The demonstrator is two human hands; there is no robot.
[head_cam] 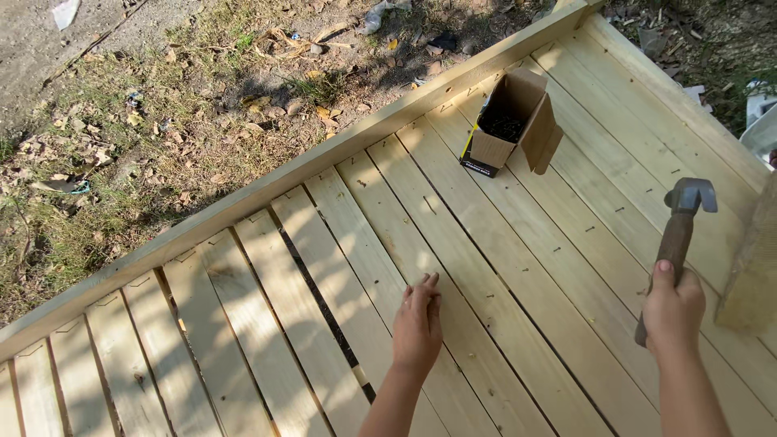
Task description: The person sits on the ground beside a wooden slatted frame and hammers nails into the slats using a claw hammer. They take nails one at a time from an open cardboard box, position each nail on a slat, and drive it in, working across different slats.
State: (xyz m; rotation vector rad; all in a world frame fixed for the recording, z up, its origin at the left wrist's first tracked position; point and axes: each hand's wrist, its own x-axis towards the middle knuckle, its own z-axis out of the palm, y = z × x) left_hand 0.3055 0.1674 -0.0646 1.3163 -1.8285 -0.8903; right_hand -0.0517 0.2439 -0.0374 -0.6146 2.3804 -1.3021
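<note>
Head view: your right hand (673, 311) is raised over the right side of the plank deck (518, 267), its grip clamped round the brown wooden handle of a hammer (678, 235). Thumb lies along the handle; the metal head with its claw points up and away from you, well clear of the boards.

Your left hand (418, 324) rests low on a plank near the middle of the deck, fingers drawn together at the tips and touching the wood. A thin dark line shows just at the fingertips — too small to say whether it is a nail pinched there, so you cannot tell whether this grip holds anything.

Cardboard box (508, 125) sits on the deck near the far edge beam (267, 190), flaps open, tilted, with a dark mass of small items inside. It is well apart from both hands.

Small nail heads dot the planks in rows. Beyond the beam — dry grass, leaves and litter on the ground (162, 105). At the right edge, a rough pale timber block (757, 267) stands just beside your right hand.
</note>
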